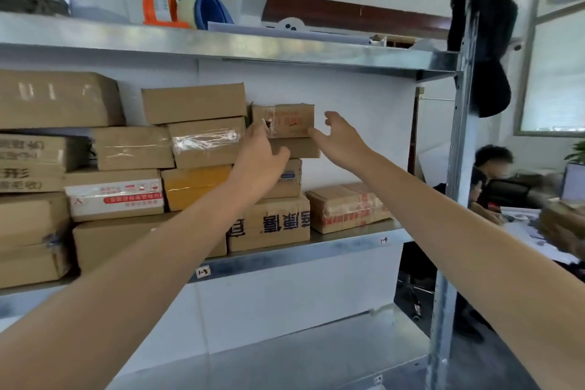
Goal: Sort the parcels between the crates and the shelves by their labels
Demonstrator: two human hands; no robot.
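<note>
A small taped cardboard parcel (292,120) with red print sits on top of a narrow stack of parcels on the middle shelf (285,258). My left hand (261,157) reaches up to it. Its fingertips touch the parcel's left side and its thumb lies across the flat parcel (305,148) underneath. My right hand (343,139) is spread at the parcel's right side, with the thumb tip at its lower right corner and the fingers apart from it. Neither hand grips anything. Many more brown parcels (193,103) fill the shelf to the left.
A low parcel with red tape (346,207) lies alone at the shelf's right end. The lower shelf (316,351) is bare metal. An upright post (457,168) stands at the right, with a black cap (489,82) hung on it. A person (489,174) sits behind it. A tape dispenser (160,9) is on the top shelf.
</note>
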